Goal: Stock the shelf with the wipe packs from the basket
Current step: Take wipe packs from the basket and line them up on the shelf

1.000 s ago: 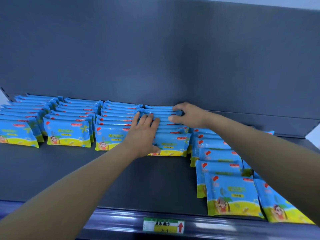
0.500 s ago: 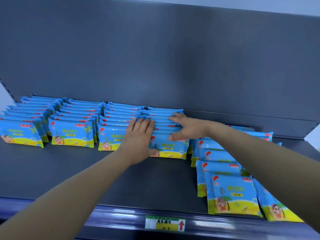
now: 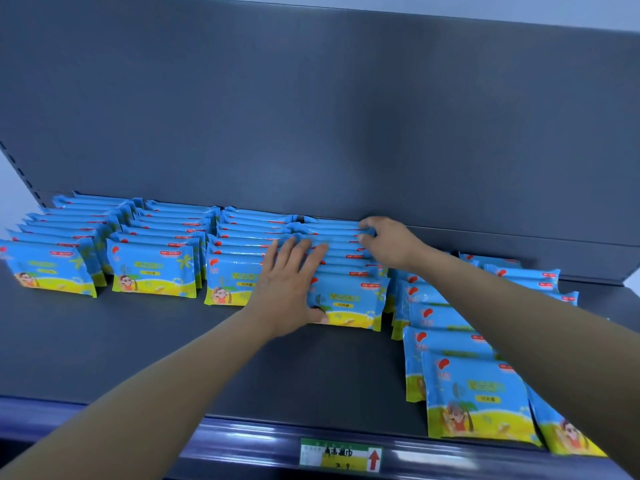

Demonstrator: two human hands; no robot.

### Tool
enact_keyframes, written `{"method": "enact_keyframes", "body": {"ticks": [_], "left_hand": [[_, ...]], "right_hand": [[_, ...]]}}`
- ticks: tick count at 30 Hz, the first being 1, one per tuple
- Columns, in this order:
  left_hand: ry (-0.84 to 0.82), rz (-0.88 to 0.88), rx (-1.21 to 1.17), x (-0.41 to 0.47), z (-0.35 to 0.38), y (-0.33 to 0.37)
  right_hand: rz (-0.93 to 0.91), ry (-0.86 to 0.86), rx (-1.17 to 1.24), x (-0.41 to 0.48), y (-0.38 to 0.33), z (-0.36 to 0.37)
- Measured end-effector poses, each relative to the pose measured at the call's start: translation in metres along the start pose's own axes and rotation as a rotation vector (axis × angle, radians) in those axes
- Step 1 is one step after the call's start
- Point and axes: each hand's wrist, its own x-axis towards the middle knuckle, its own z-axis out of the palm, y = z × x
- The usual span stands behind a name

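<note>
Head view has the left hand (image 3: 287, 289) lying flat, fingers straight and spread over the tops of the 4th row of blue and yellow plastic wipe packs (image 3: 346, 301), thumb against the front pack; its grip holds nothing. The right hand (image 3: 388, 242) curls its fingers over the rearmost packs of that row, thumb in front, a closed grip on them. The packs are soft and stand on edge, so I judge that uneven squeezing between the 2 hands could buckle the row, tip packs into the 3rd row or topple the front one. The dark grey metal shelf (image 3: 138, 341) carries 4 tidy rows at the back and looser rows at right reaching its front lip, where the right forearm might knock one off. No basket is in view
</note>
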Motion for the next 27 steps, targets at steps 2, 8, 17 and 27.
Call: {"method": "enact_keyframes", "body": {"ticks": [2, 8, 17, 27], "left_hand": [[0.016, 0.035, 0.037, 0.004, 0.002, 0.004], [0.109, 0.016, 0.034, 0.015, 0.004, 0.013], [0.264, 0.037, 0.001, 0.005, 0.004, 0.003], [0.141, -0.076, 0.038, 0.004, -0.002, 0.003]], "right_hand": [[0.035, 0.010, 0.009, 0.007, 0.002, 0.001], [0.052, 0.055, 0.027, 0.020, 0.003, -0.001], [0.098, 0.132, -0.115, 0.010, -0.003, -0.015], [0.151, -0.045, -0.157, 0.005, -0.005, -0.018]]}}
